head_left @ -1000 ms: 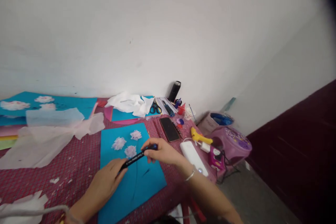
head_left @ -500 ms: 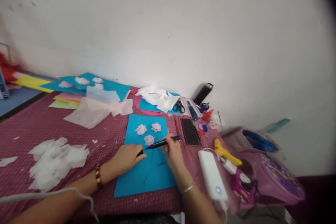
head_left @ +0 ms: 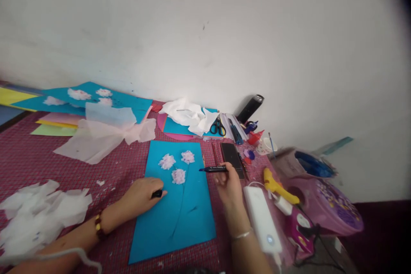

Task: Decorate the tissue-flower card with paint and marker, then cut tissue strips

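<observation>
A blue sheet of paper (head_left: 160, 231) lies before me, carrying three ruffled white-pink paper flowers (head_left: 179, 176) and thin dark drawn stems. My left hand (head_left: 143, 197) rests on the sheet's left side, its fingers closed around a black marker cap (head_left: 157, 194). Just off the sheet's right edge, my right hand (head_left: 228, 182) grips a dark marker (head_left: 213, 169). The marker is uncapped, and its tip points left over the paper, right of the flowers.
White tissue scraps (head_left: 41, 214) lie at left. Blue sheets with flowers (head_left: 128, 105) sit behind. Scissors (head_left: 218, 127), a phone (head_left: 231, 154), a white power bank (head_left: 263, 218), a yellow glue gun (head_left: 279, 188) and a purple container (head_left: 330, 209) stand at right.
My right hand has drawn the marker away from the flowers toward the right edge of the sheet. My left hand still holds the cap on the sheet. The camera view has shifted.
</observation>
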`<state>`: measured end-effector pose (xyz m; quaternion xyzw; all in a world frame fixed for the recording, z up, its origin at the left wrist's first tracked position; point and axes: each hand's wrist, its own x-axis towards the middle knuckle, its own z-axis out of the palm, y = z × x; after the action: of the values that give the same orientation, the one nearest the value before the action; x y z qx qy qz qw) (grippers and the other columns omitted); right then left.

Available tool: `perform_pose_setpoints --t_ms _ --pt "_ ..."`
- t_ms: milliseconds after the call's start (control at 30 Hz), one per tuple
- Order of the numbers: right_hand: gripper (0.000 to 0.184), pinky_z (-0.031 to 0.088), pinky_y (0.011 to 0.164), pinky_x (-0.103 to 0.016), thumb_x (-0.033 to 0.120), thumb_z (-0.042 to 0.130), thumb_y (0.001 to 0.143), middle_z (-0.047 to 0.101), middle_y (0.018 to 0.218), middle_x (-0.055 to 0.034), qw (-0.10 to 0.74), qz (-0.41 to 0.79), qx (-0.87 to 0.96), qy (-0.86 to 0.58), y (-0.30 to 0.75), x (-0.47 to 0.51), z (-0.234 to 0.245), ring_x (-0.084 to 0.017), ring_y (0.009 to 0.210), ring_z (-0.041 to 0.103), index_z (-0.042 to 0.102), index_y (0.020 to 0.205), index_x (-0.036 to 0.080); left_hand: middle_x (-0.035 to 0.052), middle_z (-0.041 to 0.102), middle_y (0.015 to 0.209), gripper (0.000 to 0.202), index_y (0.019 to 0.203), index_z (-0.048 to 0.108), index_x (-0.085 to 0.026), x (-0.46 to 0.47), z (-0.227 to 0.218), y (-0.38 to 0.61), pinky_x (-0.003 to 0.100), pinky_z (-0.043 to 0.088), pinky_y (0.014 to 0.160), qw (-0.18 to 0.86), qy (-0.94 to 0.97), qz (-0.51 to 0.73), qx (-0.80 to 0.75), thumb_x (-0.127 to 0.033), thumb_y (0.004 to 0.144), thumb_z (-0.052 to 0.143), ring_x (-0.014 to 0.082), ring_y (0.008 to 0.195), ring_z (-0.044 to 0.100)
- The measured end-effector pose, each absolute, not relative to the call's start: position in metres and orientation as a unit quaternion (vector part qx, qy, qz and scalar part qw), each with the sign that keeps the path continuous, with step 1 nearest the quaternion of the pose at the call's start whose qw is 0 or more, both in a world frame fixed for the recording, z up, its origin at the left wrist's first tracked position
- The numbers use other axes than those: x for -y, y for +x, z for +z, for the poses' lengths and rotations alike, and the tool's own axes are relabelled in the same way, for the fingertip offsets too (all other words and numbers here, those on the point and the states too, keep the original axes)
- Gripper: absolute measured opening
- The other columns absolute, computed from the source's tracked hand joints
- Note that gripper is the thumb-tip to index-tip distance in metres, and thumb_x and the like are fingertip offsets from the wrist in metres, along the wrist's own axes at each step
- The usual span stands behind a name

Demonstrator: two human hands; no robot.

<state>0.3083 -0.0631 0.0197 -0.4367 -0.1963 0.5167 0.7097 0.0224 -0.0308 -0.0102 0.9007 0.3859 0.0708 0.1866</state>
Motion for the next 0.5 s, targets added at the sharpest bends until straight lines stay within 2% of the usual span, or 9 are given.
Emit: perform_pose_setpoints --t_ms 200,367,433,500 --pt "0.024 0.039 0.046 -0.02 0.034 0.079 0.074 0.041 0.047 0.0124 0.712 0.538 0.17 -0.418 0.306 0.063 0.016 -0.007 0.042 0.038 0.058 0.076 0.024 0.0034 0.066 0.079 0.034 0.077 0.06 -0.019 0.033 -0.001 0.025 0.029 0.033 0.064 0.169 0.913 0.048 -0.368 -0.042 0.1 0.05 0.0209 0.074 0.061" --pt "0.033 0.044 0.049 -0.02 0.029 0.085 0.066 0.06 0.063 0.0077 0.686 0.596 0.156 -0.387 0.31 0.075 0.034 -0.008 0.049 0.05 0.065 0.092 0.027 0.004 0.068 0.082 0.033 0.078 0.059 -0.019 0.034 0.0 0.025 0.029 0.036 0.066 0.18 0.907 0.051 -0.377 -0.041 0.1 0.048 0.0214 0.077 0.064" --pt "0.035 0.043 0.048 -0.019 0.036 0.086 0.068 0.066 0.072 0.0051 0.674 0.614 0.168 -0.375 0.324 0.081 0.052 -0.007 0.051 0.05 0.065 0.096 0.029 0.0042 0.068 0.082 0.035 0.079 0.06 -0.019 0.033 -0.005 0.024 0.029 0.037 0.067 0.19 0.905 0.059 -0.376 -0.042 0.1 0.045 0.0215 0.078 0.064" --pt "0.035 0.042 0.046 -0.02 0.05 0.081 0.071 0.067 0.075 0.0033 0.682 0.565 0.217 -0.411 0.347 0.085 0.073 -0.008 0.05 0.05 0.065 0.093 0.029 0.0043 0.068 0.081 0.036 0.079 0.06 -0.02 0.031 -0.012 0.021 0.03 0.039 0.068 0.2 0.903 0.071 -0.374 -0.044 0.099 0.043 0.022 0.078 0.065"
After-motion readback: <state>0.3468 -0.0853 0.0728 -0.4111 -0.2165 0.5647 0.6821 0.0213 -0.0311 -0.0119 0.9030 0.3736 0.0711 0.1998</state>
